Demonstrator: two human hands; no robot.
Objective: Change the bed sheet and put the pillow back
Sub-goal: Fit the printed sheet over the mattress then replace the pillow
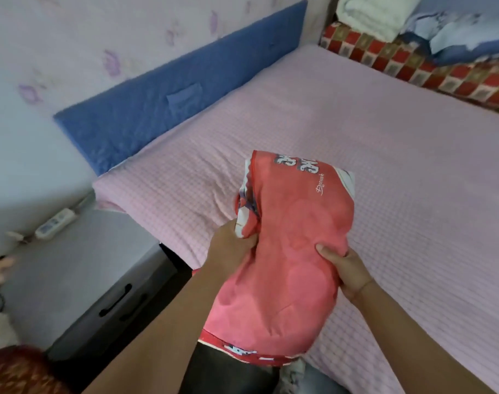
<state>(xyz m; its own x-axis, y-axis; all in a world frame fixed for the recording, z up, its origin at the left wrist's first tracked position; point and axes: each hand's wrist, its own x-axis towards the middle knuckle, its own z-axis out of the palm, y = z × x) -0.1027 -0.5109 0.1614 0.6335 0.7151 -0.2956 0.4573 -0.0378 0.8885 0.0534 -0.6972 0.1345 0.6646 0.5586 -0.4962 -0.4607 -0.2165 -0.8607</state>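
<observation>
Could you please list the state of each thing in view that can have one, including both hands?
Red folded sheet: folded, held above the bed edge.
Left hand: gripping the bundle's left side.
Right hand: gripping its right side.
Pink bed cover: spread flat over the mattress.
Nightstand drawers: closed.
Remote control: lying on the nightstand.
White towel: folded, on the stack beyond the bed.

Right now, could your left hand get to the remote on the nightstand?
Probably not yet: the left hand is clamped on the red bundle. The path to the remote looks open once it lets go.
</observation>
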